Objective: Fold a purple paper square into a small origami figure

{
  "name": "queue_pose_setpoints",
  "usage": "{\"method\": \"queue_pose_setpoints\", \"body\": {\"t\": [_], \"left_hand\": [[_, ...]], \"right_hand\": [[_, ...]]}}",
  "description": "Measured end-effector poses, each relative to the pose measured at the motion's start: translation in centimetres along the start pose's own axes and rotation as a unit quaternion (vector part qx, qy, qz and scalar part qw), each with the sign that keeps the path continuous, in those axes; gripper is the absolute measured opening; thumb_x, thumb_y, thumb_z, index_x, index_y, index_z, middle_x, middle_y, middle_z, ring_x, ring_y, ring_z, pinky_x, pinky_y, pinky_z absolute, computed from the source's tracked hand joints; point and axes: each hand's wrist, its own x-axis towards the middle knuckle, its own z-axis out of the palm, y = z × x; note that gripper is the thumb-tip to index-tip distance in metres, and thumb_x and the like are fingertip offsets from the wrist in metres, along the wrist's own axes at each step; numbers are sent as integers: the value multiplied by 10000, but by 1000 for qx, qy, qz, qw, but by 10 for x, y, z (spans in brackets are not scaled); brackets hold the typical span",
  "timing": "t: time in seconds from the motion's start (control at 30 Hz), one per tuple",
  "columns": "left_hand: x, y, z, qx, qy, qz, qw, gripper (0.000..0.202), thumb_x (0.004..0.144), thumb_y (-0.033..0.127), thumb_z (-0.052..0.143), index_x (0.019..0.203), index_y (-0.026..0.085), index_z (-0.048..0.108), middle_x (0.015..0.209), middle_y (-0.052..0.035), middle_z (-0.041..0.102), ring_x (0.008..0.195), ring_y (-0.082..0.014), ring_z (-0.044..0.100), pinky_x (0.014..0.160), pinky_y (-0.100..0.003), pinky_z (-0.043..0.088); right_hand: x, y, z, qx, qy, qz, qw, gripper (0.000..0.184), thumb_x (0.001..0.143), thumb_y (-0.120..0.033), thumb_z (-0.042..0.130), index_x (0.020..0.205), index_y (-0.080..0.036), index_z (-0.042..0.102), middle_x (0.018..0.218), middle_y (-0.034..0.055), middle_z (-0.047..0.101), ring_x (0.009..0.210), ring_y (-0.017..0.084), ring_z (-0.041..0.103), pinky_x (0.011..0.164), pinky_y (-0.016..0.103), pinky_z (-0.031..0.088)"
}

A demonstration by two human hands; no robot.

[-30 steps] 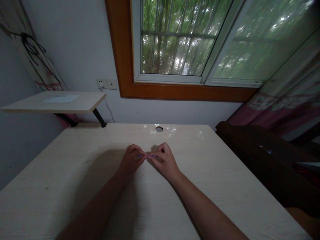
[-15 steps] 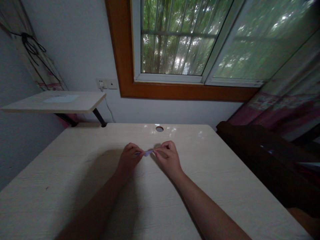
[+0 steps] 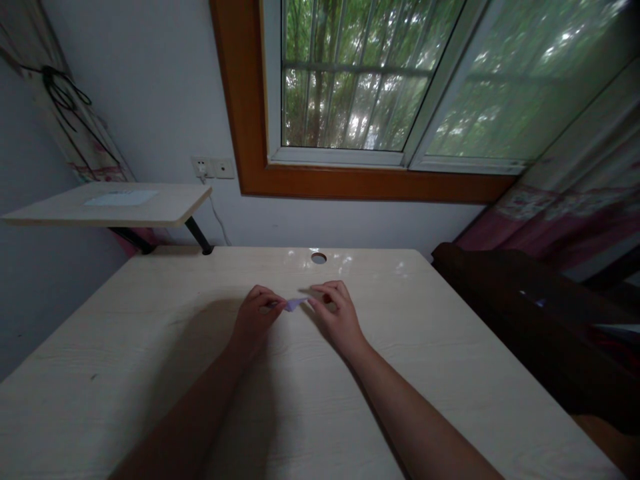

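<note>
A small purple piece of folded paper point(image 3: 295, 304) is held just over the desk, near its far middle. It looks pointed on the right and wider on the left. My left hand point(image 3: 257, 317) pinches its left end between thumb and fingertips. On the other side, my right hand point(image 3: 339, 312) has its thumb at the paper's right tip, while its forefinger is lifted away from the thumb. Whether the thumb touches the tip I cannot make out for certain. The fingers hide part of the paper's left end.
The pale wood desk point(image 3: 320, 400) has a round cable hole point(image 3: 319, 258) near its back edge. A raised shelf point(image 3: 175, 203) on black legs stands at the back left, with a white sheet point(image 3: 123, 198) on it. Dark furniture point(image 3: 505, 320) borders the desk's right side.
My right forefinger and thumb have parted from their pinch on the paper's right end. More of the purple paper now shows. My left hand keeps its pinch, almost unmoved.
</note>
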Motion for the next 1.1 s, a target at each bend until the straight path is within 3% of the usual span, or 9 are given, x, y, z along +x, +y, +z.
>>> {"method": "queue_pose_setpoints", "body": {"t": [0.13, 0.23, 0.47, 0.73, 0.97, 1.1], "left_hand": [[-1, 2, 1, -9, -14, 0, 1000, 63, 812, 257, 702, 784, 214, 738, 860, -21, 602, 785, -142, 607, 721, -260, 500], [-1, 3, 2, -16, -17, -7, 1000, 61, 807, 256, 701, 784, 217, 741, 863, -23, 604, 788, -144, 607, 724, -259, 500], [3, -4, 0, -17, 0, -43, 999, 101, 802, 299, 687, 768, 216, 733, 851, -25, 613, 772, -150, 607, 703, -268, 507], [5, -5, -9, -39, 58, -105, 992, 199, 823, 385, 641, 776, 195, 675, 911, -37, 611, 864, -176, 606, 759, -288, 518], [0, 4, -1, -134, -9, -130, 982, 319, 899, 454, 541, 1000, 172, 649, 826, -26, 647, 781, -157, 608, 754, -286, 505], [0, 6, 1, -165, -41, -134, 976, 353, 872, 480, 580, 1014, 165, 652, 842, -35, 671, 768, -157, 623, 733, -289, 514]], "right_hand": [[-1, -2, 2, 10, -50, -32, 998, 105, 878, -276, 675, 966, -249, 726, 944, 50, 578, 915, 188, 565, 835, 346, 472], [-2, -2, 2, 16, -51, -43, 998, 80, 900, -246, 636, 900, -228, 714, 918, 47, 577, 910, 186, 571, 822, 339, 469], [-1, 3, 0, 7, 19, -14, 1000, 97, 911, -233, 599, 864, -218, 683, 923, 42, 553, 891, 183, 549, 769, 318, 448], [2, 6, -3, 10, 76, 28, 997, 118, 914, -261, 582, 848, -215, 668, 913, 37, 549, 898, 188, 549, 792, 325, 442], [1, 5, -2, 15, 20, 11, 1000, 120, 915, -271, 593, 888, -235, 704, 883, 36, 601, 865, 185, 574, 765, 318, 458], [1, 3, -1, 24, -5, -5, 1000, 135, 918, -268, 596, 915, -246, 728, 883, 41, 638, 856, 187, 597, 770, 327, 470]]}}
